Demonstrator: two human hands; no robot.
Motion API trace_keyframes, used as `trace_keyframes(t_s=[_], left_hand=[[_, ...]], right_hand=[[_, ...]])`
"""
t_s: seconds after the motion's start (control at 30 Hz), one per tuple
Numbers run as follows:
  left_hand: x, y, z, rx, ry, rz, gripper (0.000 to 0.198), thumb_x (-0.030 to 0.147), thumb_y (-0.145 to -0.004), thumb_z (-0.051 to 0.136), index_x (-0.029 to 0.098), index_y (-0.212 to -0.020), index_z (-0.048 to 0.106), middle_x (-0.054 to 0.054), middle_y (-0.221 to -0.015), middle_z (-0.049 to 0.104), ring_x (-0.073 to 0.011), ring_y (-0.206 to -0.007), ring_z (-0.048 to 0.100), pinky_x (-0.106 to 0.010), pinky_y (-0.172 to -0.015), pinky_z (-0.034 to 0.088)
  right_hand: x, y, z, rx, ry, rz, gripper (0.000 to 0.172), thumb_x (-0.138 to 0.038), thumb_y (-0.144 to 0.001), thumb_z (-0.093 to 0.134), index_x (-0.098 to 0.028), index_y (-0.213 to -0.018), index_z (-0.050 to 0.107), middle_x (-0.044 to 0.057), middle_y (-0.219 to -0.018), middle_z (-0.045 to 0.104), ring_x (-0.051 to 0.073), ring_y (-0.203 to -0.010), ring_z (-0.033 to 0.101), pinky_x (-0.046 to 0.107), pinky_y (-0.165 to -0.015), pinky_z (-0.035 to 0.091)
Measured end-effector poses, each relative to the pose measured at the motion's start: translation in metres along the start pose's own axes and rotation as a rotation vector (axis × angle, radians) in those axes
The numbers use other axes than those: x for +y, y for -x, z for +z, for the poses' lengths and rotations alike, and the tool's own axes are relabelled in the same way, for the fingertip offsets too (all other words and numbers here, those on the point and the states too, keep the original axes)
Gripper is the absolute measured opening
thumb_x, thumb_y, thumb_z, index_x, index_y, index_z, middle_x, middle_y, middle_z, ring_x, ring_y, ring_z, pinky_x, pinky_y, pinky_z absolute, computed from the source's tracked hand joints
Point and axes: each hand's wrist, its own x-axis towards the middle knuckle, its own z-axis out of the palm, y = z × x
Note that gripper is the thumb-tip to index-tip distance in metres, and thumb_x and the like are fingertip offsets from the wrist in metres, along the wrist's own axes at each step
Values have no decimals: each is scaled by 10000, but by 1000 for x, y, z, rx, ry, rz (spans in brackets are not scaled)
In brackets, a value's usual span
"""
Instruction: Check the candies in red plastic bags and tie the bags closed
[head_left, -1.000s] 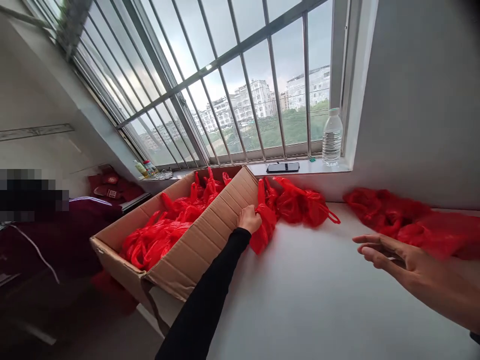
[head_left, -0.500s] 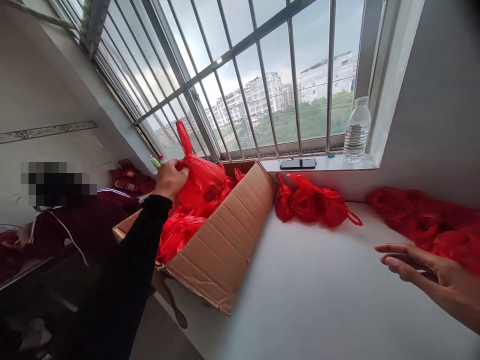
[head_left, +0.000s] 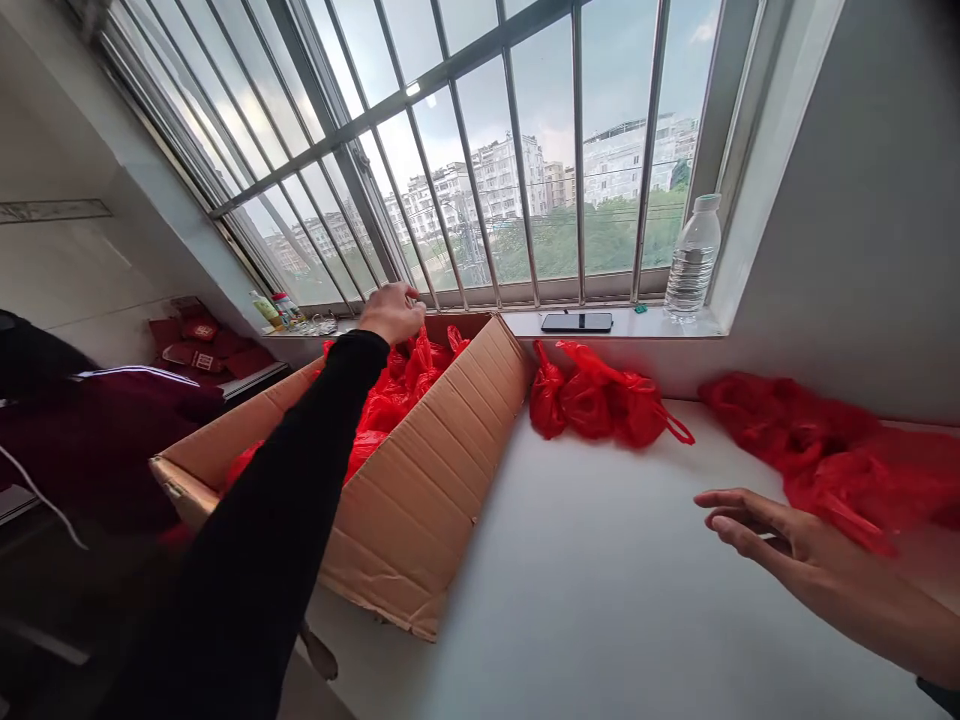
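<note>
My left hand reaches out in a black sleeve over the far end of an open cardboard box. Its fingers are curled downward just above the red plastic bags piled in the box; what they hold is hidden. My right hand hovers low over the white table with fingers stretched out and nothing in it. It is nearest a heap of loose red bags by the wall on the right. A few tied, filled red bags lie on the table beside the box's right flap.
A barred window runs along the back. On its sill stand a water bottle, a dark phone and small bottles. A person in a maroon top is at the left, beside the box. Red packets lie beyond.
My left hand took a filled red bag from the table beside the box, lifted it over the box and lowered it among the bags inside. My right hand stayed hovering, open.
</note>
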Motion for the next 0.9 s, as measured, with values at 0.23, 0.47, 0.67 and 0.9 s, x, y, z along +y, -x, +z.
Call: trace_keyframes(t_s=[0.23,0.47,0.67,0.9], left_hand=[[56,36,141,-171,143,-38,301,334,-974,639,168,-1225,640,-102,-1249,655,-236,-1068,664,-452,-912,571],[45,83,235,-206,359,-132,337,336,-965,652,177,-1261,624,-106,-1285,636,-250,-1097,655,-456,-917,568],[27,79,236,-94,593,-195,342,338,-969,645,166,-1264,621,-108,-1285,636,-253,-1101,653,-471,-924,565],[35,133,204,-39,925,-201,279,332,-964,653,147,-1174,654,-93,-1195,674,-235,-1055,669,-454,-908,568]], right_hand=[[-9,8,-11,-16,-29,-13,631,-775,-917,432,-380,-1396,543,25,-1358,653,261,-1184,624,351,-955,535],[-20,14,-27,7,-43,-1,603,-778,-921,419,-409,-1382,543,-11,-1358,644,225,-1082,647,335,-918,535],[-30,13,-27,13,-49,-22,627,-776,-929,384,-347,-1345,574,22,-1289,664,227,-965,651,354,-873,525],[-32,13,-17,-33,-73,-51,575,-731,-957,397,-331,-1332,571,35,-1203,679,225,-948,645,371,-846,519]])
